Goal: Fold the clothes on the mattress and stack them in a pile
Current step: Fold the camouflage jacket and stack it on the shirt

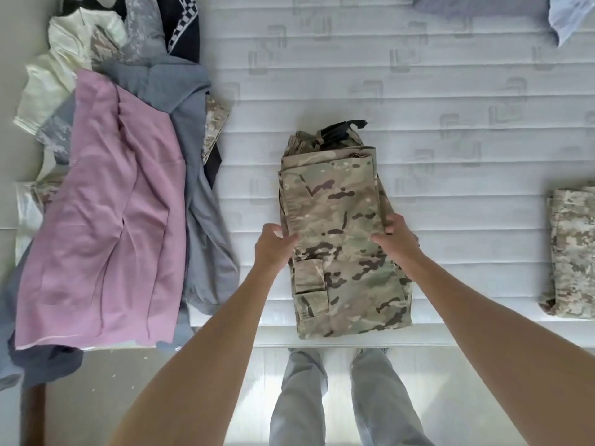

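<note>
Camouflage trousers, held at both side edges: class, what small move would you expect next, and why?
Probably lifting the camouflage trousers and carrying them right, onto the folded camouflage garment. They already lie folded into a compact block, the left hand and right hand grip opposite edges, and that garment looks like the start of the pile.

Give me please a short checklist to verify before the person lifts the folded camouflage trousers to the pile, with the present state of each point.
1. Both sides held: left hand and right hand grip the camouflage trousers at opposite edges: ok.
2. Fold is compact: ok, though a black strap sticks out at the far end.
3. Pile is ready: a folded camouflage garment lies to the right: ok.
4. Path over the mattress is free: ok.
5. Grip reaches the bottom layer: cannot tell.
</note>
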